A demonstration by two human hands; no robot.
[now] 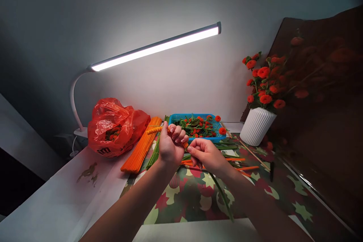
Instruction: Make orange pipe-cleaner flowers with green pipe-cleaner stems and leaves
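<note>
So the fuzzy orange coiled strand [154, 130] is held in the left hand [171, 145], pretty much mid-frame, with the twisted end poking out past the thumb toward the left. A thin green stem [155, 125] is seen just above that end. The left palm is turned up toward the camera, fingers curled over, thumb pointed upward, forearm angled in from the bottom of the frame. The right hand [207, 153] is held just beside it, back of the hand up, knuckles bent, with thumb and index pinched on a small orange fuzzy tip [185, 145] between the two hands. Whether that's part of the same coil can't be told, since the middle is hidden by the left fingers. A long fuzzy green strip [222, 196] is seen hanging below the right hand toward lower centre; can't be told if it's gripped too. Behind the hands, a blue perforated plastic basket [218, 139] is filled with red-orange flowers and leaves, and a bundle of straight fuzzy orange stems [137, 155] is laid left of centre.
</note>
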